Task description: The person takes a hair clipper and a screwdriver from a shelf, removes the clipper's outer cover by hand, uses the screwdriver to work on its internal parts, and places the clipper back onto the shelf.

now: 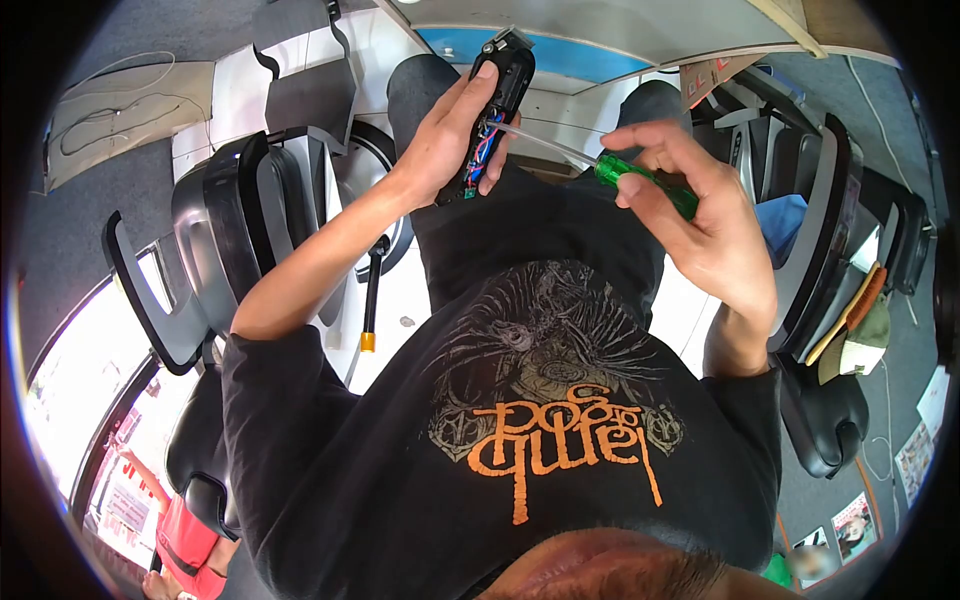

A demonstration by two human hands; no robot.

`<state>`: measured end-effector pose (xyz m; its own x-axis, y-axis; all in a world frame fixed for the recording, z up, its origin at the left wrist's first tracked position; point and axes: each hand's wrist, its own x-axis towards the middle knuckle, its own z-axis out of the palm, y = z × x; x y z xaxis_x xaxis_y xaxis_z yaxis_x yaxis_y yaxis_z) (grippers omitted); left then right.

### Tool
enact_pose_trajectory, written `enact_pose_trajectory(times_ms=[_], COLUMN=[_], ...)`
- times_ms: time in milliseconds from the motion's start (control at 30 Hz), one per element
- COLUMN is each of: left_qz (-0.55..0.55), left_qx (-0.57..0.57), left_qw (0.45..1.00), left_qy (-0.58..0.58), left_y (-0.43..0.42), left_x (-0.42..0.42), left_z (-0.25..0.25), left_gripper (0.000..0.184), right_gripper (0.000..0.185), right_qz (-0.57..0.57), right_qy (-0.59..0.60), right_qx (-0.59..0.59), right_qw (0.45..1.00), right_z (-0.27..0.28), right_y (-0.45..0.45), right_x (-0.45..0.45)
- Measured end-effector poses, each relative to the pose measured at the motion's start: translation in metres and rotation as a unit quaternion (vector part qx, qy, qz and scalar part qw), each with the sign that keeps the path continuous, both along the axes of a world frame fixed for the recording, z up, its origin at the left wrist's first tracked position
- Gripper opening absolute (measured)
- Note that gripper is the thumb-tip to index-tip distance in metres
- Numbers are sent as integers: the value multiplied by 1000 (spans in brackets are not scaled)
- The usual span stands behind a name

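Upright over my lap, my left hand (455, 140) grips a black hair clipper (514, 75), its metal blade at the top. The lower body of the clipper is opened up, so red and blue wires and a bit of green circuit board show inside. My right hand (705, 215) has its fingers closed around the green handle of a screwdriver (622, 172). The long metal shaft points left, and its tip reaches the exposed wiring; whether it touches a screw is too small to tell.
Barber chairs stand at the left (225, 215) and right (820, 220). Ahead is a counter with a blue panel (570, 58). A brush (865, 300) and a cap (866, 345) lie at the right. At lower left, a person in red (190, 540) shows near the window.
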<state>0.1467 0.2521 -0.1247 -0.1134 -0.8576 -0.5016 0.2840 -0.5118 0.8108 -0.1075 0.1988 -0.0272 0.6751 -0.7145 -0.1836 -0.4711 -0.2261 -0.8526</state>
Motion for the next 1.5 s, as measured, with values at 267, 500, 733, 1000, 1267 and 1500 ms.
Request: enact_pose_trajectory(times_ms=[267, 500, 733, 1000, 1267, 1500], left_qz=[-6, -11, 7, 6, 12, 14], left_qx=[3, 31, -28, -58, -43, -74], left_qw=[1000, 998, 983, 977, 982, 983], left_qy=[-18, 52, 180, 205, 185, 168], left_y=[-1, -2, -4, -6, -4, -6], left_x=[7, 13, 12, 15, 13, 15], left_z=[-4, -12, -10, -12, -12, -8], left_gripper=[70, 71, 74, 70, 66, 67], right_gripper=[17, 27, 26, 25, 25, 25], right_qz=[53, 83, -56, -118, -128, -193], right_qy=[14, 19, -37, -25, -28, -100], right_qx=[-197, -292, -162, -100, -100, -62], right_qw=[979, 953, 985, 988, 986, 974], right_z=[-2, -7, -15, -28, -31, -37], right_y=[6, 1, 3, 7, 1, 2], right_x=[13, 10, 4, -4, -8, -4])
